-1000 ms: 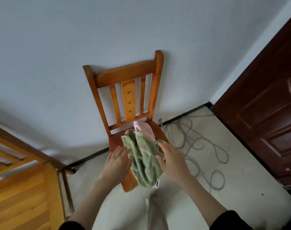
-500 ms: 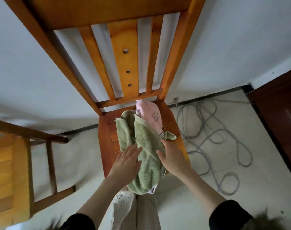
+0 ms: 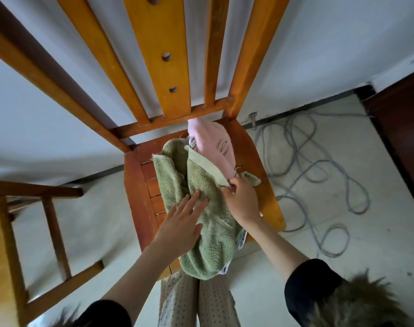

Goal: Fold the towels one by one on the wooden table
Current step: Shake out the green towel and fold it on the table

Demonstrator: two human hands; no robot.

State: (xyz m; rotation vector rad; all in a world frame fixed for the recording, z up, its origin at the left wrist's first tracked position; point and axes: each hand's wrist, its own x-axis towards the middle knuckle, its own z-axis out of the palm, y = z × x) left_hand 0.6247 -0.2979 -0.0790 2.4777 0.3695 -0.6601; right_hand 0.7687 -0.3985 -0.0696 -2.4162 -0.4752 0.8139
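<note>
A crumpled green towel [image 3: 208, 223] lies heaped on the seat of a wooden chair [image 3: 139, 190], its lower end hanging over the seat's front edge. A pink towel [image 3: 215, 145] lies under it at the back of the seat. My left hand [image 3: 181, 226] rests flat on the green towel with fingers spread. My right hand [image 3: 243, 201] pinches the green towel's pale hem at its right side. A bit of a striped cloth shows beneath the green towel near the front edge.
The chair's slatted back [image 3: 168, 67] rises close in front, against a white wall. Grey cable loops [image 3: 319, 175] lie on the floor to the right, beside a dark door [image 3: 404, 128]. A wooden table frame [image 3: 36, 208] stands at the left. My legs are below the seat.
The view has closed in on the chair. My left hand has slid onto the green towel, and my right hand has moved up to its hem and closed on it.
</note>
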